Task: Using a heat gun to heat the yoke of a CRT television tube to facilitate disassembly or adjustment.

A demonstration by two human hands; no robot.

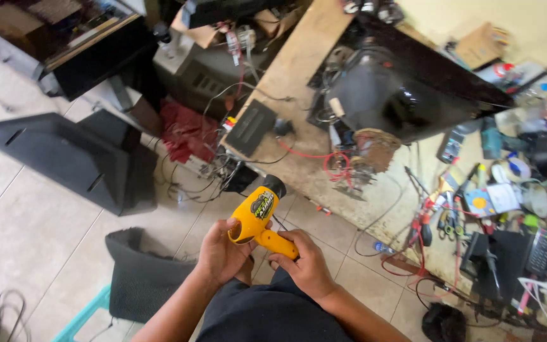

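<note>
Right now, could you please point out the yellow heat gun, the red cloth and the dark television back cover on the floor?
yellow heat gun [256, 215], head view, on its yellow body.
red cloth [187, 132], head view, on its crumpled middle.
dark television back cover [71, 158], head view, on its sloping top face.

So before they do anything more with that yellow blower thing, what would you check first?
1. Right hand grips the handle of the yellow heat gun: ok.
2. Left hand steadies the gun's body: ok.
3. Black nozzle points away from both hands: ok.
4. Nozzle aims toward the tangle of loose wires at the workbench edge: not ok, judging by how near they look.
5. Gun's cord plugged in: cannot tell.
6. Switch position: cannot tell, hidden by the fingers.
</note>
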